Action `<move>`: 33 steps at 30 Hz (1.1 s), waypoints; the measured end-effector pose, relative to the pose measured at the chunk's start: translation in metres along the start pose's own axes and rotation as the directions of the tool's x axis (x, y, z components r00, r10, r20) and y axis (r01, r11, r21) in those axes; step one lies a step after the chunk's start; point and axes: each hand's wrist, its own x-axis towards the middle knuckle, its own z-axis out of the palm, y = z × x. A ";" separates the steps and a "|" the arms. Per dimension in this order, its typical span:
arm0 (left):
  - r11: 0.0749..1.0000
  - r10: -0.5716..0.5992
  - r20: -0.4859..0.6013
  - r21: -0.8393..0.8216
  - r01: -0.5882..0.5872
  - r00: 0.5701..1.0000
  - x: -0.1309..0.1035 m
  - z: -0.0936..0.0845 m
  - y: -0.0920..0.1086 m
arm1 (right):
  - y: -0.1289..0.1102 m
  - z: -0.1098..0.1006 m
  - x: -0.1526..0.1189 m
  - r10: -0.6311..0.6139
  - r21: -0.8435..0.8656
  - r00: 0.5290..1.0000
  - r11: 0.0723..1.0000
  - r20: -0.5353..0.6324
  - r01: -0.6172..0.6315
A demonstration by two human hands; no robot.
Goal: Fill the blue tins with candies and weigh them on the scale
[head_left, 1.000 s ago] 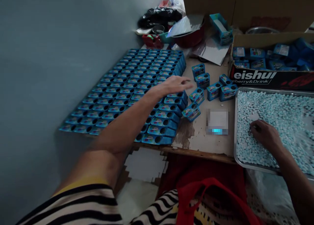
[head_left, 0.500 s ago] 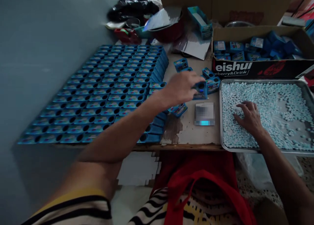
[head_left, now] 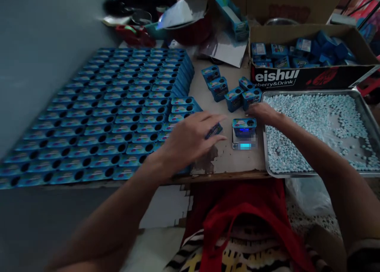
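A small blue box with a dark round hole in its top stands on a small digital scale, whose display is lit. My right hand is just above and right of this box, its fingers drawn together. Whatever they hold is hidden. To the left, my left hand has its thumb and fingers apart. Another blue box shows in the gap between them, without a visible grip on it. Beside my right forearm lies a metal tray of pale blue and white pellets.
Rows of similar blue boxes cover the left of the table. Several loose ones stand behind the scale. A carton full of blue boxes sits behind the tray. Papers and a dark red bowl are at the back.
A blue box now stands on the scale, and my left hand has let go and moved left and down. My right hand has left the pellets and moved left toward the box.
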 end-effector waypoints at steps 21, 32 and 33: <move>0.980 -0.149 -0.244 0.092 0.176 0.958 -0.053 0.020 -0.018 | 0.002 0.056 -0.156 0.162 0.033 0.985 0.987 -0.062 -0.160; 0.857 -0.408 -0.173 -0.413 0.310 0.897 -0.034 0.073 0.018 | 0.009 0.027 -0.167 0.403 0.515 0.915 0.782 0.014 -0.352; 0.809 -0.449 -0.183 -0.498 0.311 0.875 -0.028 0.090 0.020 | 0.011 0.022 -0.169 0.435 0.552 0.900 0.746 0.017 -0.372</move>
